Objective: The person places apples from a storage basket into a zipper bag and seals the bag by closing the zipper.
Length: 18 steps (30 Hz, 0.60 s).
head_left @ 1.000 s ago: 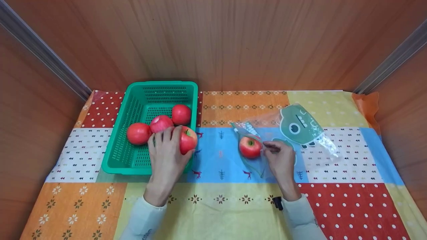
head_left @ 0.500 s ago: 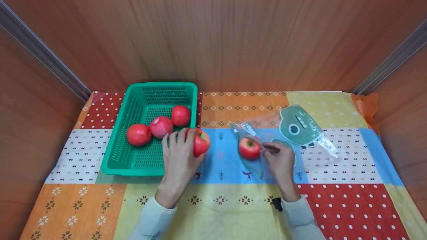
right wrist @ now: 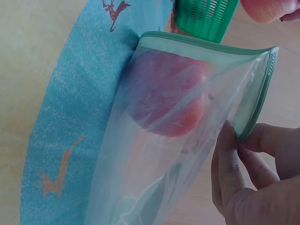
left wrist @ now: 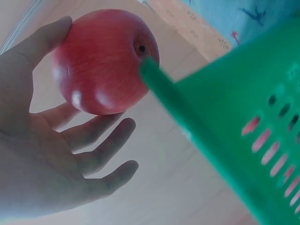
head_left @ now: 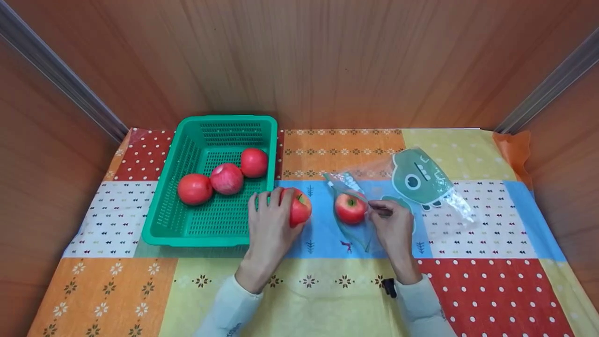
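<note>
My left hand (head_left: 271, 224) grips a red apple (head_left: 299, 208) between thumb and fingers, just right of the green basket's edge. In the left wrist view this apple (left wrist: 105, 61) is held up beside the basket wall, the other fingers spread below it. My right hand (head_left: 392, 224) pinches the rim of a clear zip bag (right wrist: 154, 173) with a green zip edge. The bag's mouth gapes toward the left, and another red apple (head_left: 351, 208) lies inside, near the opening. A green cartoon monster face (head_left: 419, 175) is printed on the bag.
The green plastic basket (head_left: 157, 206) stands at the left with three red apples in it, one of them the middle apple (head_left: 227, 178). A patchwork cloth (head_left: 309, 304) covers the table. Wooden panels (head_left: 299, 61) enclose the back and sides.
My left hand has lifted the apple out of the basket and carried it right, over the rim, toward the bag. The right hand and the bag have stayed in place.
</note>
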{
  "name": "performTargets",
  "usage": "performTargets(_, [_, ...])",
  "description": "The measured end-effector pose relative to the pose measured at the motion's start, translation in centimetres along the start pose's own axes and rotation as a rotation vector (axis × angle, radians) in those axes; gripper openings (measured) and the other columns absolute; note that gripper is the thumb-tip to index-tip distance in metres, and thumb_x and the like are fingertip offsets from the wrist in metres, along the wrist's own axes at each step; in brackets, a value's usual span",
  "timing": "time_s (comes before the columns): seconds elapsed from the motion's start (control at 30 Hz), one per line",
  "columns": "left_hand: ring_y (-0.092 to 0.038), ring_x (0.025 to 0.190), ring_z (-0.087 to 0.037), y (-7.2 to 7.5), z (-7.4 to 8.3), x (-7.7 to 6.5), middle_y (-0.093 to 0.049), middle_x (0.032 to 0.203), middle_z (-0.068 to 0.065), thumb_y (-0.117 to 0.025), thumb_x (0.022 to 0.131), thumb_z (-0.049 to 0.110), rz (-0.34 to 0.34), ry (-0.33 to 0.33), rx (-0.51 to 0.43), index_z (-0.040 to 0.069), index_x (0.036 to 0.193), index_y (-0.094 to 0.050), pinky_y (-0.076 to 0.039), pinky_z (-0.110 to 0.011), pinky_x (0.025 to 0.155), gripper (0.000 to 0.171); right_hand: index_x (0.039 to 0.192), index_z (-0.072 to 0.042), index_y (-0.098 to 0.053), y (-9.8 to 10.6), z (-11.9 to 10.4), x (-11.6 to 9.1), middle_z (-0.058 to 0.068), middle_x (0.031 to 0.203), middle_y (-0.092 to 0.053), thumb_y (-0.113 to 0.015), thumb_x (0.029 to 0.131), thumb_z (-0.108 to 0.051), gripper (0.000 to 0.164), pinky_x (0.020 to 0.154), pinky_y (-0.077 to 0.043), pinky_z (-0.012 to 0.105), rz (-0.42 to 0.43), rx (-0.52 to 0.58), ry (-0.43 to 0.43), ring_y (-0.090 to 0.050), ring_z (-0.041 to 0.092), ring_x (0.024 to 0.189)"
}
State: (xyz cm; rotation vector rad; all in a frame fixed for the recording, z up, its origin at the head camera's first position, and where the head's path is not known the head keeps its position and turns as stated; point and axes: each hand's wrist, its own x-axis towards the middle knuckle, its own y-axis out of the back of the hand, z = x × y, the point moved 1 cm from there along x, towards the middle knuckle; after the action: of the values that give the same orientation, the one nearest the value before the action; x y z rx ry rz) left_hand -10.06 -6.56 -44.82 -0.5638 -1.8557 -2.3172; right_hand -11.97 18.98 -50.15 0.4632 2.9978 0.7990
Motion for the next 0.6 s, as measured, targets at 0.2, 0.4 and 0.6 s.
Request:
performTargets(0.2, [-0.06,0.119,-0.035,-1.2,0.4,-0.3,-0.067,0.128,-0.014,-0.099,0.071,0.036,-0.026,0.001,-0.029,0.014,0.132,-0.065,-0.048,-0.058,0.105,0.073,0.112,0.002,-0.08,0.0,0.1,-0.1,0.02,0.109,-0.077,-0.074,0.091,0.004,0.021,0.079,-0.059,0.018,-0.001,-0.003,0.007,-0.077,0.034,0.1])
performTargets(0.4, [-0.06,0.118,-0.034,-2.3,0.8,-0.6,-0.068,0.126,-0.013,-0.098,0.072,0.041,-0.027,-0.013,-0.03,0.015,0.13,-0.065,-0.047,-0.056,0.104,0.072,0.111,0.003,-0.08,0.0,0.1,-0.1,0.02,0.108,-0.077,-0.075,0.091,0.005,0.021,0.083,-0.062,0.028,0.007,0.0,0.017,-0.077,0.034,0.099])
performTargets(0.6, [-0.06,0.116,-0.033,-3.1,1.2,-0.6,-0.068,0.126,-0.011,-0.098,0.072,0.041,-0.049,-0.02,-0.016,0.016,0.132,-0.064,-0.047,-0.054,0.104,0.073,0.108,0.003,-0.081,-0.1,0.1,-0.2,0.02,0.105,-0.078,-0.074,0.09,0.006,0.019,0.077,-0.056,0.014,0.019,0.003,0.03,-0.077,0.034,0.096])
